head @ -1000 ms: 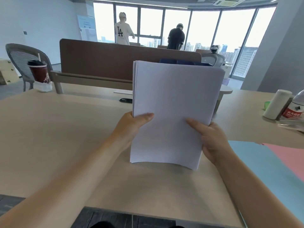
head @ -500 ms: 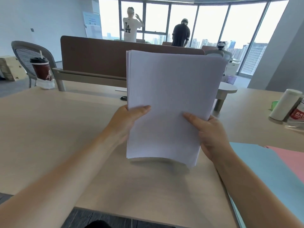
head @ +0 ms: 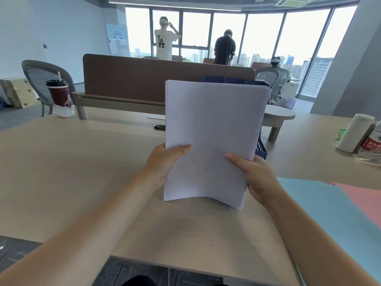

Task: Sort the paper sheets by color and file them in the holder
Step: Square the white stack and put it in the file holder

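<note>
A stack of white paper sheets (head: 212, 129) stands upright above the wooden desk (head: 72, 168), its lower edge lifted off the surface. My left hand (head: 165, 159) grips its lower left edge, thumb on the front. My right hand (head: 254, 172) grips its lower right edge the same way. Just behind the stack sits a dark blue file holder (head: 260, 145), mostly hidden by the paper; its top edge shows above the sheets. Light blue sheets (head: 329, 205) and pink sheets (head: 362, 195) lie flat on the desk at my right.
A dark red cup with a straw (head: 59, 96) stands at the desk's far left. A white cylinder (head: 354, 132) and a water bottle (head: 373, 141) sit at the far right. A brown partition (head: 144, 79) borders the back. A small black object (head: 159, 127) lies near it. People stand by the windows.
Both hands have raised the white stack off the desk and moved it forward toward the blue holder, whose side now shows at the stack's right edge.
</note>
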